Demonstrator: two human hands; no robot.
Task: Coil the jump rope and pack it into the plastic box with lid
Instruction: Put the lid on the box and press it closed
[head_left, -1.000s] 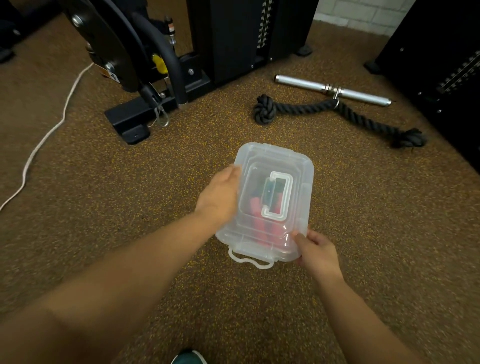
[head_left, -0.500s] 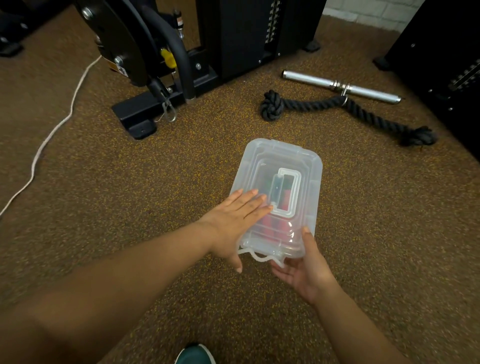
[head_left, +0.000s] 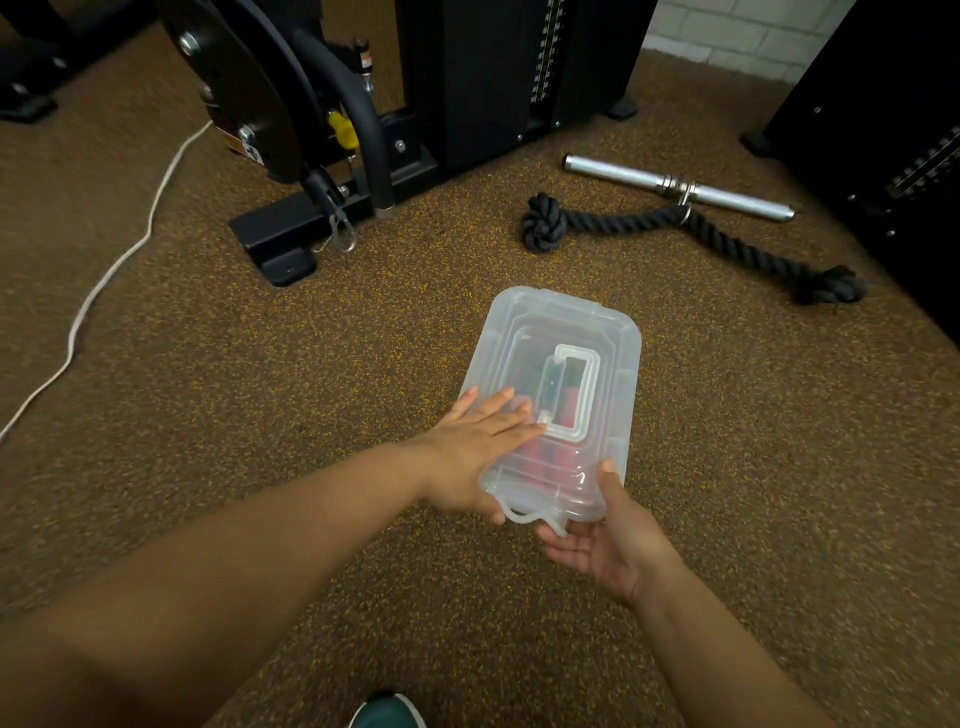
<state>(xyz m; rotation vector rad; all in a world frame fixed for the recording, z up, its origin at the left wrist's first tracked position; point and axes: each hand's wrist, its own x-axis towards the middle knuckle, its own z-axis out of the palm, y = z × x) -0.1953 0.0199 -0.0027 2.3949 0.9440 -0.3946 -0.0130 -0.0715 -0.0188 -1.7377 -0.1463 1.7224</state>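
Jump rope looks packed already: you can see red and dark green shapes through the cloudy plastic, right under the left hand's fingertips. Plastic box sits on the speckled gym floor with the lid on top, so I'd say the coiling and packing part is basically done. What's left seems to be the closing. The near-end latch looks to be hanging loose just in front of the right palm, so my guess is the lid isn't clipped down at that end yet.

Left hand lies flat on the lid, fingers spread wide, pressing rather than gripping. Right hand is palm-up and loosely cupped around the near right corner, thumb up on the lid edge, fingers seemingly under the latch.

Compared to a second ago, the left hand has gone from wrapping the box's side to lying flat on top, and the right has shifted from pinching the corner to this open cupped hold. In the last half second, barely any change.
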